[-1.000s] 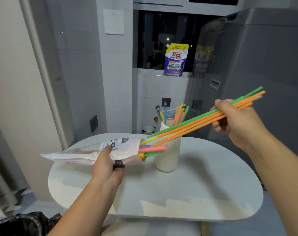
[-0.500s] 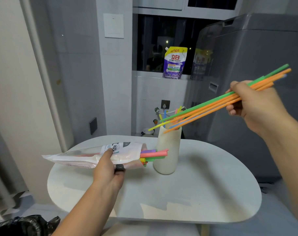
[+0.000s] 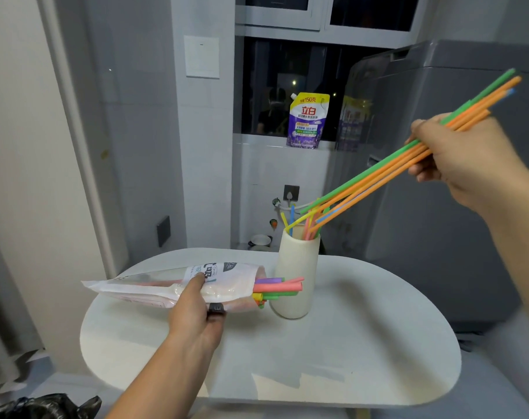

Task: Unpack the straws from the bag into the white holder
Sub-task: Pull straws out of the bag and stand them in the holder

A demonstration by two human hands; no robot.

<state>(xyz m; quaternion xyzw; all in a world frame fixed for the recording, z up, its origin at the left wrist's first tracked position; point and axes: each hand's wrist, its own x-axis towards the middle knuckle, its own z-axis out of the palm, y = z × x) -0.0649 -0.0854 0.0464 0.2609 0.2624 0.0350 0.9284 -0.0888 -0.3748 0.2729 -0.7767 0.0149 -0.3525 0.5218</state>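
My left hand [image 3: 196,313] grips a white plastic straw bag [image 3: 166,285], held level just above the white table [image 3: 363,343], its open end facing right. Thick pink, purple and green straws [image 3: 279,288] stick out of that end, beside the white holder [image 3: 296,273]. The holder stands upright at the table's middle back and has several straws in it. My right hand [image 3: 465,158] is raised at the upper right, shut on a bundle of thin green, orange, yellow and blue straws [image 3: 378,176]. The bundle slants down to the left, and its lower tips are at the holder's mouth.
A large grey appliance [image 3: 453,207] stands close behind the table on the right. A purple detergent pouch [image 3: 307,120] sits on the window ledge behind. A black bag [image 3: 42,408] lies on the floor at the lower left. A wall outlet [image 3: 291,192] is behind the holder.
My right hand has lifted the thin straw bundle clear of the bag and swung it right and up, so its lower tips now meet the holder's mouth. The left hand and bag stayed put.
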